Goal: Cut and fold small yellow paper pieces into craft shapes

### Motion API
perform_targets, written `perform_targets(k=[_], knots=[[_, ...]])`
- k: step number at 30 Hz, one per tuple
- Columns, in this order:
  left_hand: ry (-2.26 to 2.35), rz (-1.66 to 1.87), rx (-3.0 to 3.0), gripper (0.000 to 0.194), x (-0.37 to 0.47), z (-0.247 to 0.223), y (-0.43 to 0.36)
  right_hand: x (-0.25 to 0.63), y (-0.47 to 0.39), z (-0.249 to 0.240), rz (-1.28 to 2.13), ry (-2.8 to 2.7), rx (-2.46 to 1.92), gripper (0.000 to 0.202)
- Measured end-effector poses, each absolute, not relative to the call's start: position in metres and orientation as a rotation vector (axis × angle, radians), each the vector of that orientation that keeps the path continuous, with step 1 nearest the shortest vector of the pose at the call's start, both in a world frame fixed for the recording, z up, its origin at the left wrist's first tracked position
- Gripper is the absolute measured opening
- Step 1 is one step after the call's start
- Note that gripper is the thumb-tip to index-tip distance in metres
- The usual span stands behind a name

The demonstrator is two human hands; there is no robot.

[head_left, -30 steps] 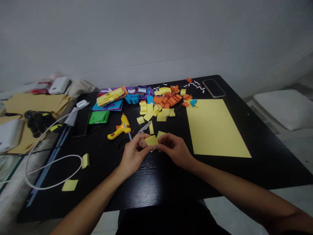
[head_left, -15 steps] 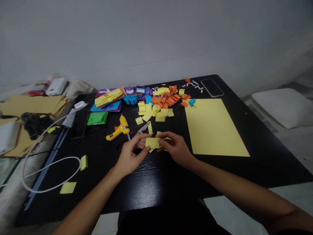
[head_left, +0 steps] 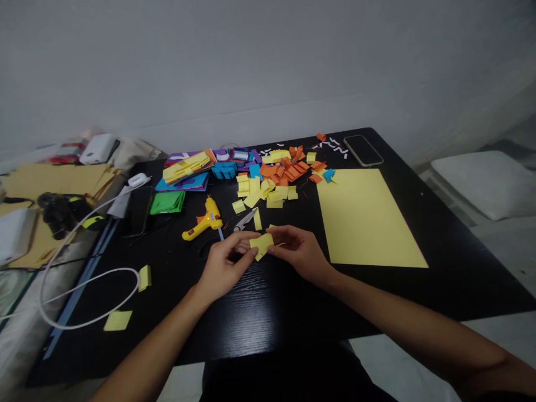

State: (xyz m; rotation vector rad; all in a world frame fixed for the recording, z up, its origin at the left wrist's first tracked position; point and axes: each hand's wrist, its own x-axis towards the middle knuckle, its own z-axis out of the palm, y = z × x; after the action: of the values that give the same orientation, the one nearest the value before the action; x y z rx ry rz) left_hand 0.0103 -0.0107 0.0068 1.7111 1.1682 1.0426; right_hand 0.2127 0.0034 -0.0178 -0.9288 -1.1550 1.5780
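At the frame's centre, my left hand (head_left: 224, 263) and right hand (head_left: 298, 252) pinched one small yellow paper piece (head_left: 261, 244) between fingertips. The yellow glue gun (head_left: 203, 221) lay just up-left.

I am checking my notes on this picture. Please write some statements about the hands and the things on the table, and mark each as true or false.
1. Both hands, left hand and right hand, hold the small yellow paper piece. True.
2. The glue gun lies to the right of the large yellow sheet. False: it lies to its left, near the scissors.
3. A phone lies at the far right corner of the black table. True.
4. The green paper stack sits on the large yellow sheet. False: it lies on the table, left of the glue gun.
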Motion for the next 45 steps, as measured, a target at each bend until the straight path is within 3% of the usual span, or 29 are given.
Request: perform_targets(k=[11, 20, 27, 33, 45], knots=[[1.149, 1.087, 2.236, 0.019, 0.008, 0.008, -0.01, 0.211, 0.0, -0.021, 1.469, -1.259, -0.986, 0.032], [1.126, 1.113, 2.293, 0.017, 0.012, 0.001, -0.013, 0.21, -0.005, -0.018, 1.18, -1.502, -1.01, 0.025], [1.114, 1.053, 2.241, 0.017, 0.014, 0.004, -0.016, 0.21, -0.007, -0.017, 1.057, -1.552, -1.056, 0.008], [1.191, 1.081, 2.244, 0.013, 0.016, 0.001, -0.018, 0.208, -0.008, -0.014, 0.986, -1.562, -1.037, 0.018], [1.219, 1.117, 2.237, 0.006, 0.023, 0.008, -0.02, 0.209, -0.009, -0.01, 0.886, -1.67, -1.031, 0.014]])
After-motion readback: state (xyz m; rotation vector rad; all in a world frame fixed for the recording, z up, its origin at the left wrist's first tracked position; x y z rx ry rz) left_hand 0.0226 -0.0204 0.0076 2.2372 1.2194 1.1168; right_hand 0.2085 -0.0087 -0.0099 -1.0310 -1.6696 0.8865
